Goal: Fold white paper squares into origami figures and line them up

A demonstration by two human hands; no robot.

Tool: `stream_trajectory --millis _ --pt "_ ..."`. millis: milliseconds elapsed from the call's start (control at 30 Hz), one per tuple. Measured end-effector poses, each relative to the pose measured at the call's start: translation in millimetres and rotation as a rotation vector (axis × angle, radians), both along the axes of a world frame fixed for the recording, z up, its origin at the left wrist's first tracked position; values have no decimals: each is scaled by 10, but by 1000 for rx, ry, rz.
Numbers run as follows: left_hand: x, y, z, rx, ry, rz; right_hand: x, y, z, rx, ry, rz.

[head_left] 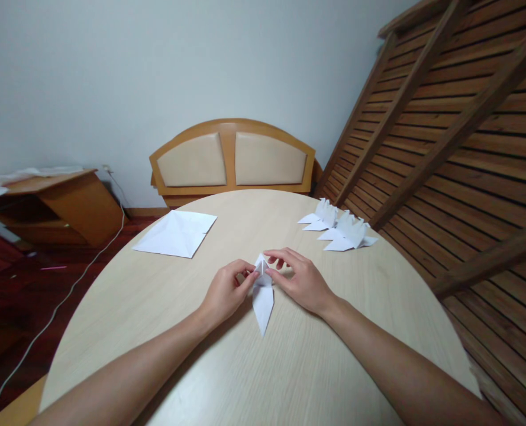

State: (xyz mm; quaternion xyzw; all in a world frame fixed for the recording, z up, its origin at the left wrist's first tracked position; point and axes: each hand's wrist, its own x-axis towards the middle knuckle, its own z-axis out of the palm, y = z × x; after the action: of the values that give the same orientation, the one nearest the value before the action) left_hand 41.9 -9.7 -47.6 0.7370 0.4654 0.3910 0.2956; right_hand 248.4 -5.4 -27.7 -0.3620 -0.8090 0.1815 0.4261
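A narrow folded piece of white paper (pixel 263 305) is held between both hands near the middle of the round table (pixel 351 349). Its long lower point faces me, and its top part shows a raised fold. My left hand (pixel 231 289) pinches its left edge between thumb and fingers. On the opposite side my right hand (pixel 302 279) has its thumb against the right edge, with the index finger curled over the top tip. Several folded white paper birds (pixel 347 231) stand grouped at the table's right rear.
White square paper sheets (pixel 176 234) lie at the table's left rear. Behind the table stands a padded wooden headboard (pixel 234 157). Slatted wooden boards (pixel 458 136) lean on the right. A wooden desk (pixel 67 204) and a white cable (pixel 80 278) are at left.
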Motion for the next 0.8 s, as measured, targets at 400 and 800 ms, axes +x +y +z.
stream_trajectory --millis 400,800 --pt "15 -6 1 6 21 10 1 -10 43 182 -51 23" --pt "9 -36 21 17 21 -33 -4 -6 36 64 28 -55"
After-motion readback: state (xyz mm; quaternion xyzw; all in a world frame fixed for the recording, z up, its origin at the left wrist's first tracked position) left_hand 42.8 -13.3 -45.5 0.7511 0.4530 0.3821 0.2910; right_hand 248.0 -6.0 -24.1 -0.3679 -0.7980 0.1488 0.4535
